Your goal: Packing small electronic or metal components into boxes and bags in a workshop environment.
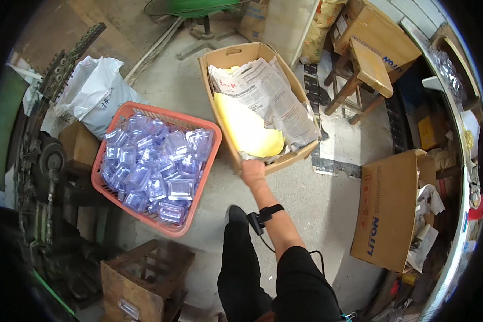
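Note:
My right hand (253, 173) is closed over the near edge of an open cardboard box (290, 163) on the floor. Inside the box lie grey printed newspaper sheets (273, 96) and a yellow paper sheet (246, 129). A black strap with a small device (257, 221) is around my right wrist. To the left of the box stands an orange-red plastic basket (216, 140), heaped with clear, bluish plastic blister packs (154, 161). My left hand is outside the picture.
A white sack (99, 91) stands behind the basket, with dark machinery (51, 161) at the left. A wooden stool (367, 67) stands at the far right. Nearer are a large carton (386, 209) with paper scraps and a worn wooden stool (137, 284). Green fan-like equipment (198, 5) is at the back.

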Motion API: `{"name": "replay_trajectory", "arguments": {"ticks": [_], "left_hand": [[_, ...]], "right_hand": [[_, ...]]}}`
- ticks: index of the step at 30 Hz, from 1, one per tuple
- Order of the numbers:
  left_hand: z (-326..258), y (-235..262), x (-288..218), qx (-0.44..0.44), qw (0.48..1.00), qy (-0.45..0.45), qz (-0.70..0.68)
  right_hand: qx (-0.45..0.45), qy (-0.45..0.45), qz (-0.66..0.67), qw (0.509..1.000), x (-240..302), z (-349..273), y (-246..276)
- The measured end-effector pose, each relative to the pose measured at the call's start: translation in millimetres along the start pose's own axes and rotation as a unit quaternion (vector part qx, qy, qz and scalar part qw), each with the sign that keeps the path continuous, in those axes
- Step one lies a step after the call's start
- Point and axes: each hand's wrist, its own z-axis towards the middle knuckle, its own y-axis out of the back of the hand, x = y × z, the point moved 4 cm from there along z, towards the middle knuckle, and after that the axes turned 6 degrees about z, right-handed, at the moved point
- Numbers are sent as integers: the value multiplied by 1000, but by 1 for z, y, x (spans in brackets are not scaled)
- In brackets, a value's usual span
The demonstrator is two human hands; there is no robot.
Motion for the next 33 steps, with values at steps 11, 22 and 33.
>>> {"name": "replay_trajectory", "arguments": {"ticks": [11, 22, 33], "left_hand": [[-29, 15, -10, -25, 999, 12, 40], [-28, 1, -8, -12, 999, 9, 52], [-45, -15, 6, -8, 999, -3, 49]], "right_hand": [[-312, -140, 236, 910, -93, -13, 80], [-281, -195, 12, 940, -197, -4, 93], [-275, -179, 2, 945, -151, 6, 132]]}}
